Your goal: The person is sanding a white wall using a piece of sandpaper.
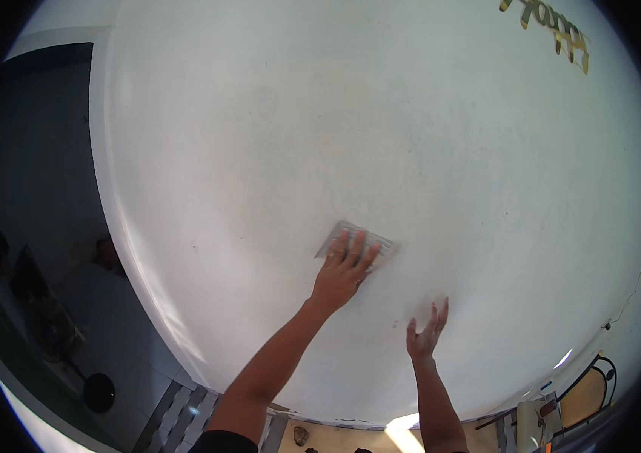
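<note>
My left hand [346, 263] presses a thin grey sheet [331, 238] flat against the white wall [275, 147]. It looks like sandpaper, but blur hides its surface detail. The fingers spread over the sheet, and its corners stick out on both sides of them. Lower and to the right, my right hand [426, 334] is held up with its fingers apart and nothing in it. Whether its fingertips touch the wall I cannot tell. A few small dark specks and faint grey smudges mark the wall around the sheet.
At the left, a dark doorway [48, 170] shows a stand fan [51, 328] inside. Gold lettering [549, 28] is fixed at the upper right. A metal-framed chair [586, 390] stands at the lower right. Below are patterned floor tiles [176, 419] and a stone-like lump [301, 436].
</note>
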### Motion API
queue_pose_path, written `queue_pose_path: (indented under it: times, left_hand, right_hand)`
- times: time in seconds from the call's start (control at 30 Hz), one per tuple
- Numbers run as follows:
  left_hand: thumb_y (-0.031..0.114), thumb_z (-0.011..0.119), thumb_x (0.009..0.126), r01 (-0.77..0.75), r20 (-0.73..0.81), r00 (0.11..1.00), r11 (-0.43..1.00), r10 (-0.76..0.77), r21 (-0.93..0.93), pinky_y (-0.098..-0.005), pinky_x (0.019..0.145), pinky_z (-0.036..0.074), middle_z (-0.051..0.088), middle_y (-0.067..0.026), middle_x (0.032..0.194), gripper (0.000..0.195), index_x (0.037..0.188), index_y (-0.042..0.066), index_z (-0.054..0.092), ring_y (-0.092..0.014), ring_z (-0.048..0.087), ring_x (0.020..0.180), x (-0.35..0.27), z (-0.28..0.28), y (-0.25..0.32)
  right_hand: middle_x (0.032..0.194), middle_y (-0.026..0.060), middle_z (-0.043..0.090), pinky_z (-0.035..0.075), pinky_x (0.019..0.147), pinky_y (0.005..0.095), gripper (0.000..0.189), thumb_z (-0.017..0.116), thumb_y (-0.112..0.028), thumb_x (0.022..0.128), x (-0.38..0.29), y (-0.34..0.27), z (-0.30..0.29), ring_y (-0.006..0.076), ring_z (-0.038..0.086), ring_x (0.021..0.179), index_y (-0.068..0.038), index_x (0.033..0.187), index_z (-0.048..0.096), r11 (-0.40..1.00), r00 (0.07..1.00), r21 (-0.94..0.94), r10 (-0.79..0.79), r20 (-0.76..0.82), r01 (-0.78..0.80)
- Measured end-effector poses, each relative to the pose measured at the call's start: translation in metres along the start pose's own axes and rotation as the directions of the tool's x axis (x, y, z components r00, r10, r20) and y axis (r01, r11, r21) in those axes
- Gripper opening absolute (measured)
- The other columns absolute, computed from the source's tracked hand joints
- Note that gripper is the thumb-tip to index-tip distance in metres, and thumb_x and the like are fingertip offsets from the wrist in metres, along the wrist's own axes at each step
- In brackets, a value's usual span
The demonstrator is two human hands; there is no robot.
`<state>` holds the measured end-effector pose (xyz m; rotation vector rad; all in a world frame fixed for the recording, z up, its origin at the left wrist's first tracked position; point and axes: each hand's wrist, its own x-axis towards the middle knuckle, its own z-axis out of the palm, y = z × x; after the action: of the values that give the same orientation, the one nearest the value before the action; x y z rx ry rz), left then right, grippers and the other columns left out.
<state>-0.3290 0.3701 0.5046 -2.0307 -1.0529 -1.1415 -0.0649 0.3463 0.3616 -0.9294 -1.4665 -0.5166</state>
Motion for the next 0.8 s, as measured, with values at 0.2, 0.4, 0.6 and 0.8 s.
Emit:
queue_pose_path:
  times: [0.2, 0.4, 0.6, 0.8]
  left_hand:
    - [0.026, 0.065, 0.09, -0.621, 0.107, 0.781, 0.782, 0.615, 0.042, -0.0413, 0.118, 0.035, 0.038, -0.0026, 0.159, 0.063, 0.149, 0.025, 0.044, -0.024, 0.033, 0.148, 0.049, -0.015, -0.014]
    - [0.03, 0.072, 0.081, -0.633, 0.146, 0.772, 0.767, 0.619, 0.099, -0.0391, 0.118, 0.037, 0.038, 0.0027, 0.158, 0.072, 0.148, 0.023, 0.045, -0.017, 0.034, 0.147, 0.068, -0.05, -0.033]
    - [0.037, 0.082, 0.066, -0.422, 0.167, 0.896, 0.906, 0.411, 0.036, -0.0371, 0.121, 0.033, 0.032, 0.0001, 0.161, 0.096, 0.15, 0.021, 0.04, -0.018, 0.03, 0.149, 0.061, -0.077, -0.047]
    - [0.033, 0.084, 0.066, -0.441, 0.134, 0.896, 0.887, 0.424, 0.14, -0.0375, 0.122, 0.031, 0.031, -0.0021, 0.162, 0.099, 0.151, 0.013, 0.038, -0.019, 0.029, 0.149, 0.06, -0.084, -0.052]
  right_hand:
    - [0.156, 0.0242, 0.032, 0.029, 0.114, 0.0612, 0.07, 0.072, -0.041, 0.087, 0.107, -0.066, -0.003, 0.0454, 0.032, 0.143, -0.005, 0.143, 0.047, 0.871, 0.876, -0.118, -0.458, 0.152, 0.476]
    - [0.152, 0.0167, 0.044, 0.03, 0.117, 0.0555, 0.054, 0.071, -0.034, 0.089, 0.125, -0.074, 0.022, 0.0346, 0.038, 0.144, -0.005, 0.132, 0.056, 0.905, 0.883, -0.018, -0.41, 0.227, 0.425]
    - [0.153, 0.0175, 0.042, 0.027, 0.117, 0.0573, 0.044, 0.07, -0.036, 0.089, 0.135, -0.104, 0.046, 0.0341, 0.037, 0.145, -0.004, 0.118, 0.059, 0.91, 0.891, -0.109, -0.359, 0.277, 0.401]
    - [0.158, 0.0104, 0.037, 0.023, 0.12, 0.0515, 0.059, 0.07, -0.04, 0.087, 0.175, -0.127, 0.056, 0.0291, 0.031, 0.148, -0.011, 0.136, 0.055, 0.846, 0.848, -0.216, -0.398, 0.35, 0.487]
